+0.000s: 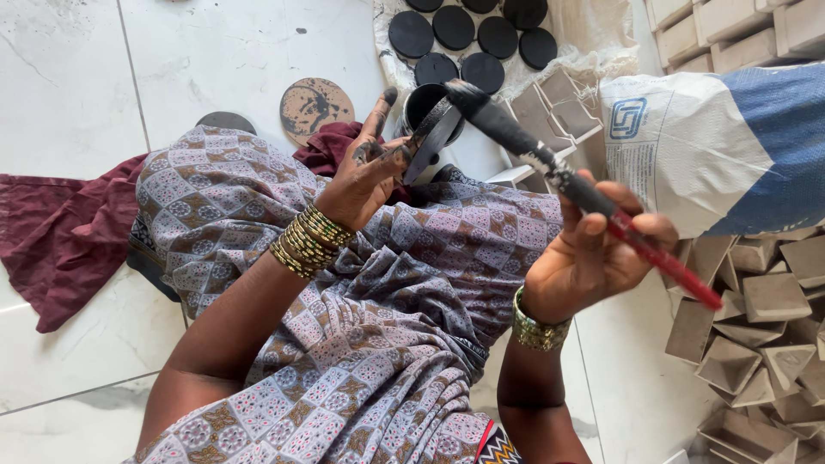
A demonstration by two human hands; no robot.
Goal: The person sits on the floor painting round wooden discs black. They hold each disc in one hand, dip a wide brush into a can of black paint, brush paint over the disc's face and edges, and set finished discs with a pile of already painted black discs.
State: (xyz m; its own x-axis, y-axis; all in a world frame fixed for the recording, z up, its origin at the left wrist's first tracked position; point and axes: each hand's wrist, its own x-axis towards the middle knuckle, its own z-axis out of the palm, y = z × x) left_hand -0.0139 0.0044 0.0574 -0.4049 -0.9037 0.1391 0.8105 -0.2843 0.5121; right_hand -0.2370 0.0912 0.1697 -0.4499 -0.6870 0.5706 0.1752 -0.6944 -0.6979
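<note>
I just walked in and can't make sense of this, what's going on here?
A person sits on a tiled floor. The left hand holds a round disc on edge, and the right hand holds a red-handled brush with its black tip against the disc. The left fingers are smeared black. More black discs lie on a sheet ahead, with small square clay cups piled to the right.

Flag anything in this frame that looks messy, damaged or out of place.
Black paint has strayed: the left hand, holding a round disc, has smeared fingertips, and the red-handled brush in the right hand is caked black well up its handle. One brown disc on the floor is only blotchily marked. Nothing looks broken.
</note>
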